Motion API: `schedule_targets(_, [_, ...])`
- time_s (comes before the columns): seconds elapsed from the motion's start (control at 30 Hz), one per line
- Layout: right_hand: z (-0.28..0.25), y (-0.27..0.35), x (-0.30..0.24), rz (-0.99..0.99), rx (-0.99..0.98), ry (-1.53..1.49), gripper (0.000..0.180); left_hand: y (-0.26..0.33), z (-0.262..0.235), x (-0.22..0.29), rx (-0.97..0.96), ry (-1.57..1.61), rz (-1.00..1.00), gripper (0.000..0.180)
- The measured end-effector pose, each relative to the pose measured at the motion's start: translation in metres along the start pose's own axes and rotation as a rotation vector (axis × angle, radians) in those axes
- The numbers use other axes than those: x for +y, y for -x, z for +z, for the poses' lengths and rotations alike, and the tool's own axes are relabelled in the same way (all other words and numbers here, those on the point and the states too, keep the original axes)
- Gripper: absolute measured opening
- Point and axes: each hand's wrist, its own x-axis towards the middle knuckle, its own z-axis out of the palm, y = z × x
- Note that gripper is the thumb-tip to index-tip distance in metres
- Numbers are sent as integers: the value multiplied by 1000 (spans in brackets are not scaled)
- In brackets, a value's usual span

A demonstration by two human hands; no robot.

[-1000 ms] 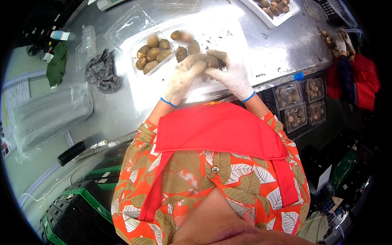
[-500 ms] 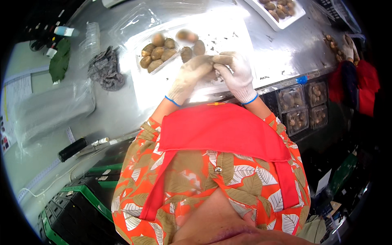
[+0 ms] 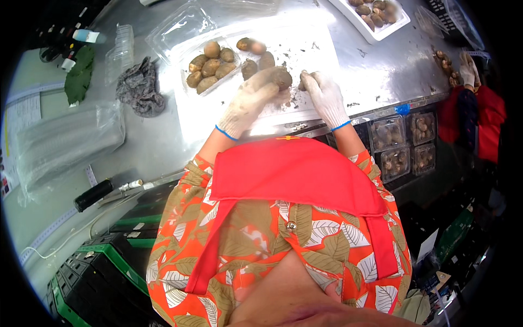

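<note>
My left hand (image 3: 248,102), in a white knit glove with a blue cuff edge, grips a brown tuber (image 3: 281,79) like a small taro. Opposite it, my right hand (image 3: 327,97), gloved alike, has thumb and fingers pinched around something small and dark (image 3: 303,83), too little of which shows to name. Both are over a white board (image 3: 190,117) strewn with dark crumbs. On the board's left, a clear plastic punnet (image 3: 219,82) holds several brown tubers (image 3: 210,67). Loose tubers (image 3: 266,60) lie beside it, near the fingers of my left hand.
A white tray of tubers (image 3: 376,32) stands far right. Left lie a grey rag (image 3: 140,90), an empty clear tray (image 3: 177,27) and a plastic-wrapped stack (image 3: 71,141). Filled punnets (image 3: 388,132) sit below the table edge. A co-worker's gloved hand (image 3: 468,70) is at far right.
My hands, together before, have come apart. The right has moved right and slightly down with the small dark thing; the tuber in my left hand now shows clearly.
</note>
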Motion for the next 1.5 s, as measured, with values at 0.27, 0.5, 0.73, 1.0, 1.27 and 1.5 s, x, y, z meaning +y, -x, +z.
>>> schedule_targets(0.27, [4,8,-5,-184,32,-393,29,1,0,0,-56,1,-17,59])
schedule_targets(0.5, [12,13,-11,-251,-181,-341,54,2,3,4,-84,10,-86,67])
schedule_targets(0.73, [16,13,-11,-294,-136,-338,58,5,11,8,-70,44,-46,61])
schedule_targets(1.0, [19,11,-10,-424,6,-168,53,1,6,5,-8,-87,-71,62])
schedule_targets(1.27, [21,12,-11,-429,41,-116,52,3,11,13,45,-164,-52,56])
schedule_targets(1.5, [25,12,-11,-315,-11,-124,62,4,9,2,48,-127,-14,49])
